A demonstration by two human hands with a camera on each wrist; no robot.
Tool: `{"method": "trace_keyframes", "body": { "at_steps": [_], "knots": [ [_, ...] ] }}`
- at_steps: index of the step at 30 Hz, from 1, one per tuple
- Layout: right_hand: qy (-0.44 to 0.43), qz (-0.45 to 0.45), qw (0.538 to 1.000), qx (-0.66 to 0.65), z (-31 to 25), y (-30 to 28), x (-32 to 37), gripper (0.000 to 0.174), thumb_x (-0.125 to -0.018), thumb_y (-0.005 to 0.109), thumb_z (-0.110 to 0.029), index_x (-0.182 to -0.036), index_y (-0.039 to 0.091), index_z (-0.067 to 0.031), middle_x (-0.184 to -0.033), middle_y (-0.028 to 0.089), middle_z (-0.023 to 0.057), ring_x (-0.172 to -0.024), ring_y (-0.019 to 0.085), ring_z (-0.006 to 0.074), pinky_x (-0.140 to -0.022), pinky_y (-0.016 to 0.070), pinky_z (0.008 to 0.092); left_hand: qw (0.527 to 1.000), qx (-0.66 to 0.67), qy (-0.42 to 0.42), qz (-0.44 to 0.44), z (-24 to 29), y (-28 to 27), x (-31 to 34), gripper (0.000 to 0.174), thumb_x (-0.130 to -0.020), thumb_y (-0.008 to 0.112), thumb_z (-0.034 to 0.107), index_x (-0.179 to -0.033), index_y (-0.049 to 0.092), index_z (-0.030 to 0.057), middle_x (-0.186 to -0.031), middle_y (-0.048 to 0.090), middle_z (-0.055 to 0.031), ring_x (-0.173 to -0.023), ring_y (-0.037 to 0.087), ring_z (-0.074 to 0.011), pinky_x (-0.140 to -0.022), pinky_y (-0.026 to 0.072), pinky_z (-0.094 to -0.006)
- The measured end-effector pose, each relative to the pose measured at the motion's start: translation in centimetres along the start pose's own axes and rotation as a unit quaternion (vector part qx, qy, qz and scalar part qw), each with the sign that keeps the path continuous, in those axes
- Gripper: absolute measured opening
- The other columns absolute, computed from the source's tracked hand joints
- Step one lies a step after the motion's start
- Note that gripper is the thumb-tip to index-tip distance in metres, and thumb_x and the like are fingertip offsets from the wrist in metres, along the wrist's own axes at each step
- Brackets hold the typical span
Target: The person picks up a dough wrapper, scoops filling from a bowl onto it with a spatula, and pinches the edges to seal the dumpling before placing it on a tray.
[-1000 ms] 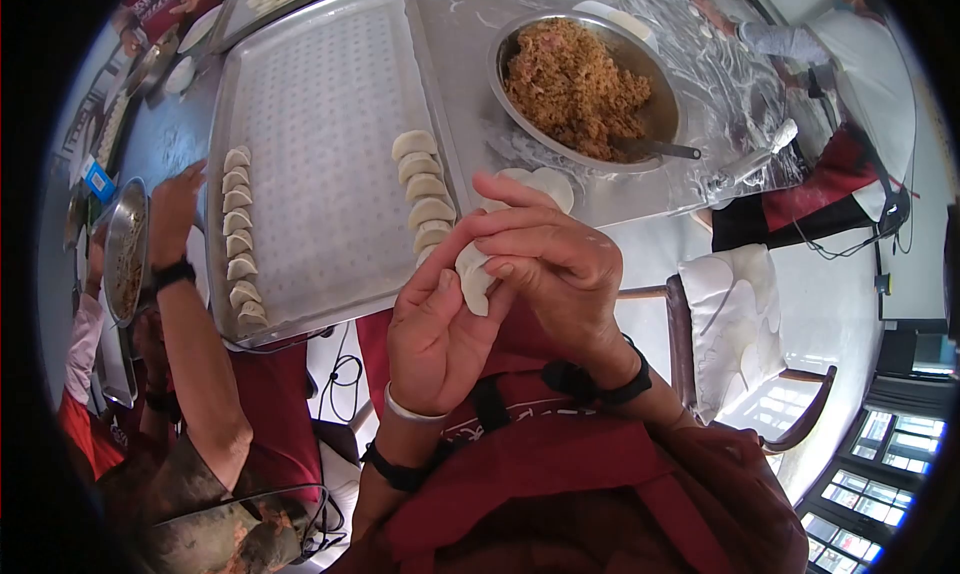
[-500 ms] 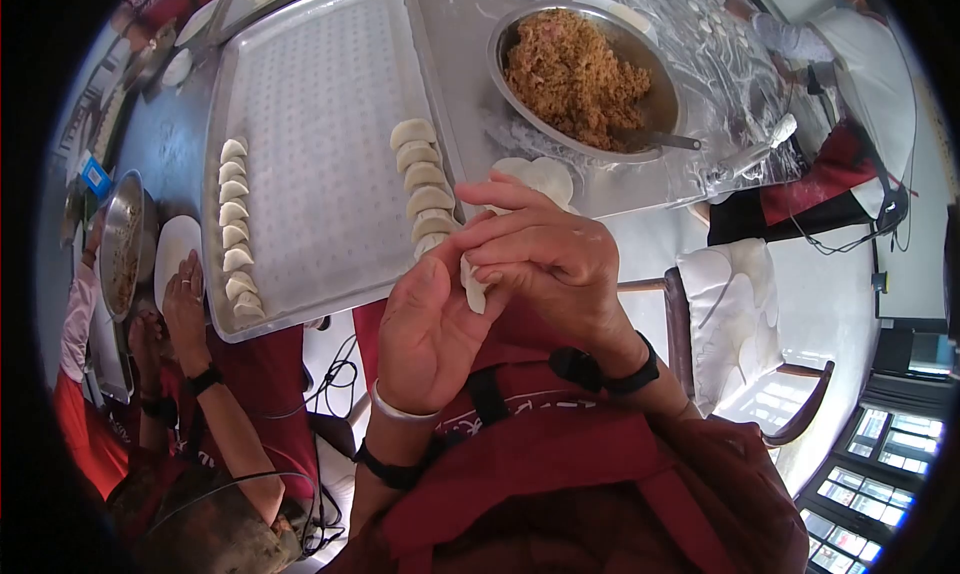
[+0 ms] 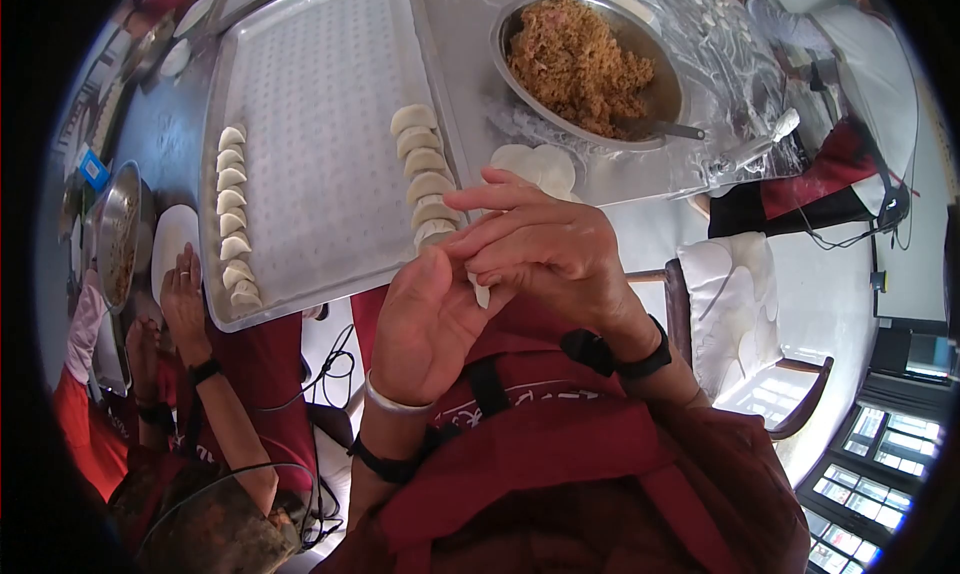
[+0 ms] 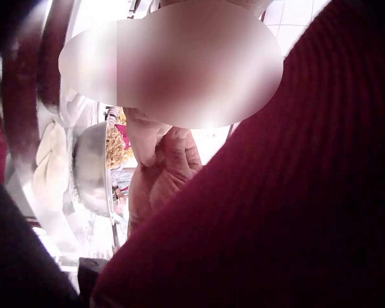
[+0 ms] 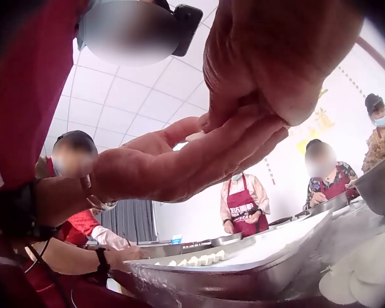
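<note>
Left hand (image 3: 425, 324) is cupping the dumpling (image 3: 482, 294); right hand (image 3: 550, 249) is pinching its edge, held near the tray (image 3: 300, 94) corner. Less dough is showing than a second ago, so the seam is likely nearly closed.

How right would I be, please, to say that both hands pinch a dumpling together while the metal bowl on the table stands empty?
Not quite: the head view shows the metal bowl full of brownish filling, not empty. The rest holds: the left hand and right hand pinch the dumpling together.
</note>
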State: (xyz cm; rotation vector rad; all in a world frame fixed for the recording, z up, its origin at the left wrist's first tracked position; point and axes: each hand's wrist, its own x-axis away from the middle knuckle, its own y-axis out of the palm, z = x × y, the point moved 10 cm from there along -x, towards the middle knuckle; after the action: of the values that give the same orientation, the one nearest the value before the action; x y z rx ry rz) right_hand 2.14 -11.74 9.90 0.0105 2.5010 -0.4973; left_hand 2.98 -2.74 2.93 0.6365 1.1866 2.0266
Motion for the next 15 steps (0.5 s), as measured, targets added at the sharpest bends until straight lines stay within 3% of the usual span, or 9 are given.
{"method": "trace_keyframes", "body": {
  "at_steps": [7, 10, 13, 15],
  "knots": [
    [0.015, 0.026, 0.998, 0.049, -0.4, 0.2, -0.2, 0.01, -0.075, 0.076, -0.008, -0.083, 0.073, -0.0041, -0.098, 0.074, 0.011, -0.116, 0.063, 0.0359, -0.106, 0.0412, 0.052, 1.0, -0.02, 0.002, -0.015, 0.0, -0.2, -0.1, 0.055, -0.106, 0.042, 0.032, -0.142, 0.036, -0.0088, -0.138, 0.048, -0.0172, -0.127, 0.05, -0.0223, -0.111, 0.0398, -0.0406],
    [-0.007, 0.063, 0.998, 0.025, -0.4, -0.6, 0.4, 0.011, -0.077, 0.076, -0.006, -0.088, 0.073, -0.0019, -0.101, 0.074, 0.0128, -0.119, 0.061, 0.0369, -0.103, 0.0442, 0.0495, 0.994, -0.097, 0.044, -0.012, 0.9, 1.3, -0.4, 0.054, -0.103, 0.051, 0.023, -0.143, 0.037, -0.0099, -0.137, 0.05, -0.0161, -0.121, 0.055, -0.0206, -0.105, 0.045, -0.0372],
    [0.054, 0.177, 0.982, -0.032, 0.3, -1.8, 1.0, 0.015, -0.077, 0.076, -0.002, -0.091, 0.071, -0.0021, -0.101, 0.074, 0.0113, -0.115, 0.063, 0.0351, -0.101, 0.0467, 0.047, 0.977, -0.187, 0.088, 0.053, 1.6, 0.8, -0.2, 0.051, -0.098, 0.058, 0.011, -0.141, 0.041, -0.0106, -0.131, 0.056, -0.0143, -0.115, 0.058, -0.0191, -0.099, 0.0482, -0.0328],
    [0.075, 0.198, 0.977, -0.019, 0.2, -1.6, 1.2, 0.016, -0.077, 0.076, -0.003, -0.092, 0.071, -0.0021, -0.099, 0.074, 0.0112, -0.114, 0.064, 0.0342, -0.1, 0.0476, 0.0468, 0.976, -0.184, 0.105, 0.055, 1.5, 0.0, 0.0, 0.048, -0.097, 0.059, 0.006, -0.14, 0.044, -0.0098, -0.127, 0.059, -0.0134, -0.113, 0.059, -0.0187, -0.099, 0.0478, -0.0313]
  ]
}}
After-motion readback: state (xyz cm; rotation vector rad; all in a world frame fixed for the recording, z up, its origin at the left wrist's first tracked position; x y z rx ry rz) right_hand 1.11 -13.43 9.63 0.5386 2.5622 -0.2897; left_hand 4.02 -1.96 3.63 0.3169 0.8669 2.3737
